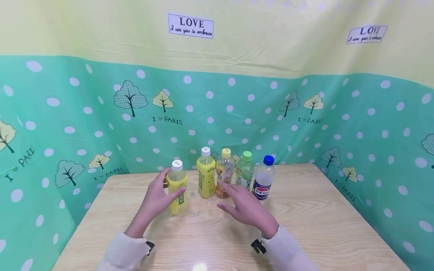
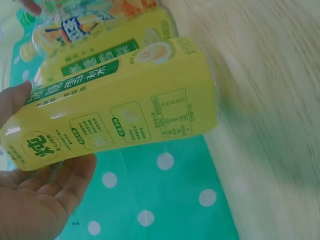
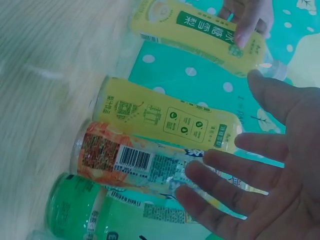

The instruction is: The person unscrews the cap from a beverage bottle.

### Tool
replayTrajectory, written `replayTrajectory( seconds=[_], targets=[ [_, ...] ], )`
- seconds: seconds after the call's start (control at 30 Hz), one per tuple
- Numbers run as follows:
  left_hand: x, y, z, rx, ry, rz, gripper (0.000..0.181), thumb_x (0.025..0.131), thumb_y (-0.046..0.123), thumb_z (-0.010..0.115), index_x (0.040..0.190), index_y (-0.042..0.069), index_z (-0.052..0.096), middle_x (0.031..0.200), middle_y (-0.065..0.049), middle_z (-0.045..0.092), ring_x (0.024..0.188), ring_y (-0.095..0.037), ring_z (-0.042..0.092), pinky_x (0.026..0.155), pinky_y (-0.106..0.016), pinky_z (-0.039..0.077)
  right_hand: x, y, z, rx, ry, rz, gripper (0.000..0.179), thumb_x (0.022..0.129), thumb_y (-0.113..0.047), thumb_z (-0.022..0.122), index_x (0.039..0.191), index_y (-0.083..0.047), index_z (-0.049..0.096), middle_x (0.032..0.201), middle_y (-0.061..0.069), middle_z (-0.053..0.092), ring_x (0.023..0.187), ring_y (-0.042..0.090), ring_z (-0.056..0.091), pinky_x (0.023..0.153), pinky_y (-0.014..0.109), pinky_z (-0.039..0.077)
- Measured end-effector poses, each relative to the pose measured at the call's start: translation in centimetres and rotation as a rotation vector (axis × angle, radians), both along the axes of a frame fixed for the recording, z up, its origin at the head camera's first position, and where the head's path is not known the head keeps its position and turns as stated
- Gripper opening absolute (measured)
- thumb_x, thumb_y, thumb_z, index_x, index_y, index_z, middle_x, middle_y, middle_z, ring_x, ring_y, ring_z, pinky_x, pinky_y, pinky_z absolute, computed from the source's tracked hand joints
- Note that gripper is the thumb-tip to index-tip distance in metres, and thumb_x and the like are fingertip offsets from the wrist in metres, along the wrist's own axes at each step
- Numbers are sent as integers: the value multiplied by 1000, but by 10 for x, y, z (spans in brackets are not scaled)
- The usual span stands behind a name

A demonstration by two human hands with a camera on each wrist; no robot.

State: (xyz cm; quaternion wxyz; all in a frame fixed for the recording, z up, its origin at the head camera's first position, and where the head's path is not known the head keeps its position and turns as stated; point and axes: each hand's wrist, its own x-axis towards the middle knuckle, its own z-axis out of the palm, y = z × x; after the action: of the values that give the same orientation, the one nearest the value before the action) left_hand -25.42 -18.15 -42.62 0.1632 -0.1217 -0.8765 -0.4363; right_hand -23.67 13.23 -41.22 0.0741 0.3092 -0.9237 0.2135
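Observation:
My left hand [image 1: 156,197] grips a bottle with a yellow label [image 1: 178,183] and a white cap, thumb on the near side, fingers round the other. The left wrist view shows this bottle's label [image 2: 125,107] large and close. Whether its base touches the table, I cannot tell. My right hand [image 1: 246,207] is spread with fingers extended and holds nothing. It is in front of an orange-labelled bottle [image 1: 226,171] with a yellow cap, partly covering it. Between the hands, a second yellow-labelled bottle [image 1: 206,177] stands upright on the table.
Right of the orange-labelled bottle stand a green-capped bottle [image 1: 245,169] and a blue-capped bottle [image 1: 263,178] with a dark blue label. They share the row on the wooden table [image 1: 315,222]. A green and yellow patterned cloth [image 1: 210,101] hangs behind and at both sides.

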Motion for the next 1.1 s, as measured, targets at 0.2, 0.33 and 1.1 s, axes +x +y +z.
replayTrajectory(
  seconds=[0.2, 0.33, 1.1],
  targets=[
    [9, 12, 6, -58, 85, -29, 78, 82, 25, 88, 147, 12, 47, 130, -9, 64, 117, -29, 63, 94, -51, 56, -2, -8, 4, -61, 55, 14, 65, 99, -44, 65, 152, -12, 48, 142, 9, 61, 127, 25, 60, 103, 42, 52],
    [16, 19, 9, -100, 127, -47, 79, 81, 22, 89, 147, 12, 47, 131, -9, 63, 115, -28, 63, 91, -52, 57, -1, -11, 7, -79, 72, 34, 65, 99, -45, 65, 153, -12, 48, 140, 9, 62, 124, 24, 62, 102, 40, 54],
    [40, 44, 19, -411, 339, -92, 82, 70, 25, 94, 141, 9, 57, 127, -9, 66, 108, -23, 65, 83, -39, 60, 19, -10, 22, -218, 318, 146, 68, 95, -35, 74, 152, -9, 48, 133, 10, 65, 120, 23, 63, 98, 39, 56]
  ],
)
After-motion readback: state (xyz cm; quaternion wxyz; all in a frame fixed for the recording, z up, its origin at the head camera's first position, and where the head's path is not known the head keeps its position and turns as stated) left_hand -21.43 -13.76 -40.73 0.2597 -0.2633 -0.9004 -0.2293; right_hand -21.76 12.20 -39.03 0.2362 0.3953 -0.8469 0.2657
